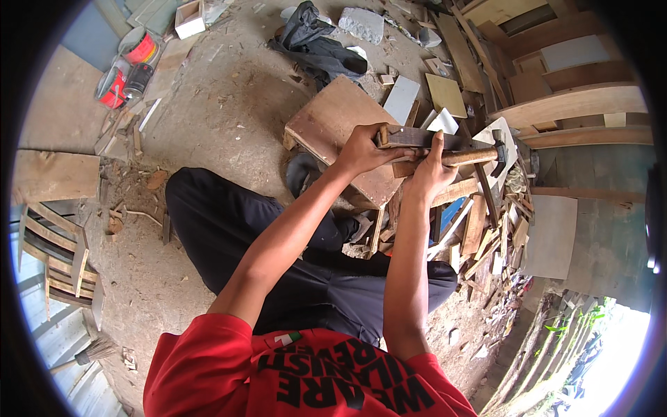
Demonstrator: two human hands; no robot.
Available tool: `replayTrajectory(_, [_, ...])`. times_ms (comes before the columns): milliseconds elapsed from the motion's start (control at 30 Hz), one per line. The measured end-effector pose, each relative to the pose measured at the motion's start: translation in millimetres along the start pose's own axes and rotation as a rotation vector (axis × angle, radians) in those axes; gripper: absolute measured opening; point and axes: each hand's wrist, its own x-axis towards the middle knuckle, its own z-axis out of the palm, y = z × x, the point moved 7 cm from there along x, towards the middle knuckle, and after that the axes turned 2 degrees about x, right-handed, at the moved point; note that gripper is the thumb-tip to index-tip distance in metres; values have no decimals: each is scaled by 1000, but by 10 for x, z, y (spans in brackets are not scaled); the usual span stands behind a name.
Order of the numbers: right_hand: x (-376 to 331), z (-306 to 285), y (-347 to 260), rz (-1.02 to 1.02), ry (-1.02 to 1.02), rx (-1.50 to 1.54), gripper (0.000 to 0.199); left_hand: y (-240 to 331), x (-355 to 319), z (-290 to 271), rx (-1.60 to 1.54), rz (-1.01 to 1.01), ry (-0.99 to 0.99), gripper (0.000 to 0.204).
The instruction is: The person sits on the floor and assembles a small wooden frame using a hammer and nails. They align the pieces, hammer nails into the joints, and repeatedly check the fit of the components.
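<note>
Roughly above the brown board (333,125):
left hand (361,149): grip clamped on dark wood piece (417,137)
right hand (431,170): grip clamped on hammer (479,154), just beside the wood piece

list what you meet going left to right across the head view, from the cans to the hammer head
red cans → small white box → dark cloth heap → left hand → right hand → hammer head
</note>
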Motion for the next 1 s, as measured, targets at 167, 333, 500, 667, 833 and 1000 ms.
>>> replayTrajectory(167, [-16,40,-47,-45,2,2,42,-28,3,-4,4,-16,-3,40])
replayTrajectory(333, [-43,56,-85,-33,-9,-32,44,-19,3,-2,6,-26,-11,40])
replayTrajectory(500, [-11,32,-41,-34,-10,-18,43,-10,-10,9,3,-63,-39,38])
replayTrajectory(667, [-37,31,-47,-37,-11,-27,43,10,-12,5,-21,-77,-47,46])
replayTrajectory(833, [-86,73,-112,-99,-53,-2,45,392,-40,-96,84,205,78,62])
replayTrajectory(1000, [-86,90,-148,-146,-32,12,44,612,149,-9,42,216,5,67])
